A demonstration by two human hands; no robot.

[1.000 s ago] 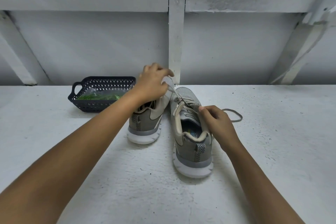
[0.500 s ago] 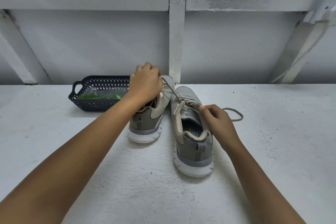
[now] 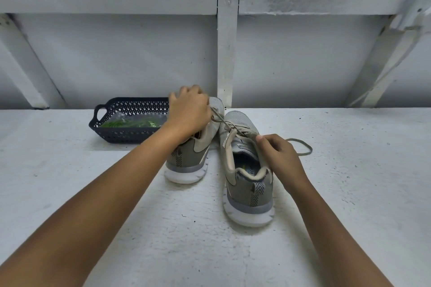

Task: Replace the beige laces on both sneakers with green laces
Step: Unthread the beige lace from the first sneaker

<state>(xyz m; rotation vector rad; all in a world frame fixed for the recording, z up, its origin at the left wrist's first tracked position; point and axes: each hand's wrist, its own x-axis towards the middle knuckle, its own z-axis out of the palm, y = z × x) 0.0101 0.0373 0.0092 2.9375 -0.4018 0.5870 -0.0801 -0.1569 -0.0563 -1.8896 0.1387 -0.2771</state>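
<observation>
A beige lace (image 3: 222,120) ran taut from the upper eyelets of the near sneaker (image 3: 247,189) into the left hand (image 3: 189,109), whose fingers we saw curled round it above the far sneaker (image 3: 186,161). The right hand (image 3: 277,156) pinched the near sneaker's collar beside the eyelets, and the lace's other end looped loose on the white table (image 3: 116,216) just beyond. Both sneakers stood side by side there, heels toward us. Green laces (image 3: 130,123) lay in a dark basket (image 3: 121,137) to their left, near the table's back edge.
</observation>
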